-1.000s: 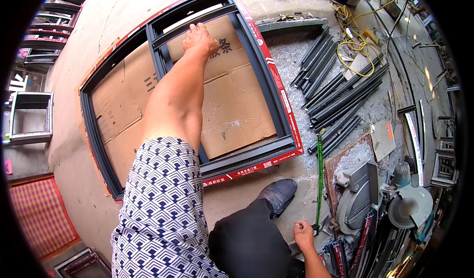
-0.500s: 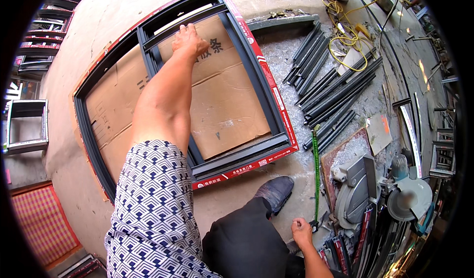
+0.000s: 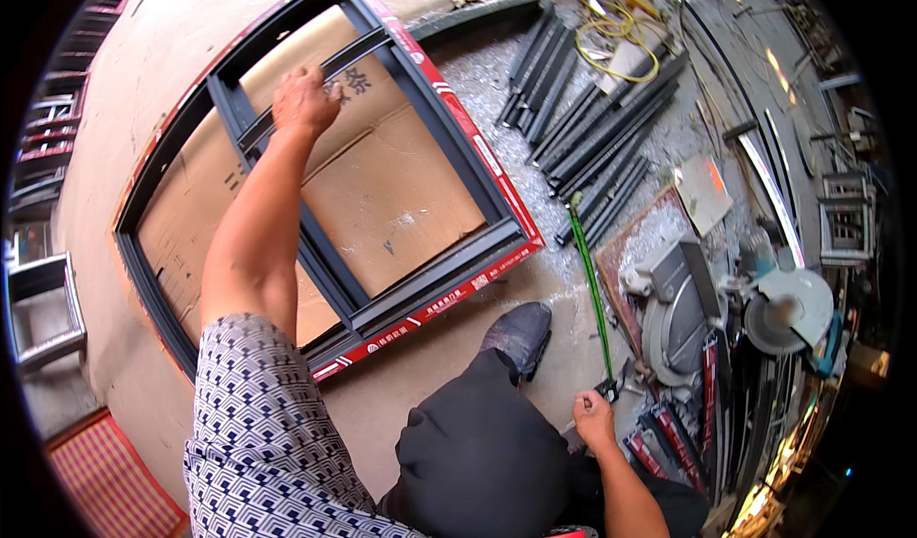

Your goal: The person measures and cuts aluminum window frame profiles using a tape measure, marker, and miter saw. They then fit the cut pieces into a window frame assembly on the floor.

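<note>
Smooth dark metal frame point(image 3: 435, 279), matt brown cardboard point(image 3: 396, 189)

Left hand point(image 3: 306, 103) holds 1 bar point(image 3: 357, 54) inside frame point(image 3: 451, 141).

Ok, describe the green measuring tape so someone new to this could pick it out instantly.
Start at the large dark frame edged in red. Off its lower-right corner, between it and the grey machine, a long thin green measuring tape runs from beside the right hand up toward the dark bars. Its bright green sets it apart from them.
</note>
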The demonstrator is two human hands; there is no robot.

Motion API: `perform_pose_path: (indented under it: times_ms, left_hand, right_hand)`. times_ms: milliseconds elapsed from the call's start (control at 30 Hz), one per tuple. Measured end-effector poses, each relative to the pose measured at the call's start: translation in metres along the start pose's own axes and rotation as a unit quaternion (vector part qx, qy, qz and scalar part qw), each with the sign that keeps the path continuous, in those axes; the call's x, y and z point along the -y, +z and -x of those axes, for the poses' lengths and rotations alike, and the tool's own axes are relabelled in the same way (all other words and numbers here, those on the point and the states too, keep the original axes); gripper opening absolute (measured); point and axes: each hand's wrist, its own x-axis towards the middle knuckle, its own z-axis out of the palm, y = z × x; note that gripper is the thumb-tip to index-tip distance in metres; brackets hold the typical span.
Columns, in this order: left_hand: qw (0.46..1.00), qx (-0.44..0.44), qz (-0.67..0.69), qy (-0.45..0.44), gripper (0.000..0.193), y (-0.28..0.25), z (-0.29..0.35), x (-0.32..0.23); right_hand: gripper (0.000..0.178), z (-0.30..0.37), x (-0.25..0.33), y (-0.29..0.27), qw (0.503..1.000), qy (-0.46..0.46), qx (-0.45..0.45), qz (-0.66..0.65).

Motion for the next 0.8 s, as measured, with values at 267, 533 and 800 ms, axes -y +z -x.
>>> perform_pose_path:
  times_ms: [267, 533, 800]
  left_hand:
    - [0.999, -0.011, -0.043, 0.007, 0.071, 0.027, 0.026, 0.03]
    - [0.989, 0.114, 0.064, 0.065, 0.05, 0.012, 0.074, 0.026]
    - [0.941, 0.243, 0.213, 0.1, 0.055, -0.015, 0.201, -0.035]
  right_hand:
    - [0.024, 0.03, 0.0, -0.008, 1.0, 0.02, 0.002, -0.008]
    - [0.027, 0.054, 0.033, -0.013, 0.999, 0.035, 0.003, -0.042]
    - [0.026, 0.075, 0.008, 0.006, 0.999, -0.032, -0.001, -0.023]
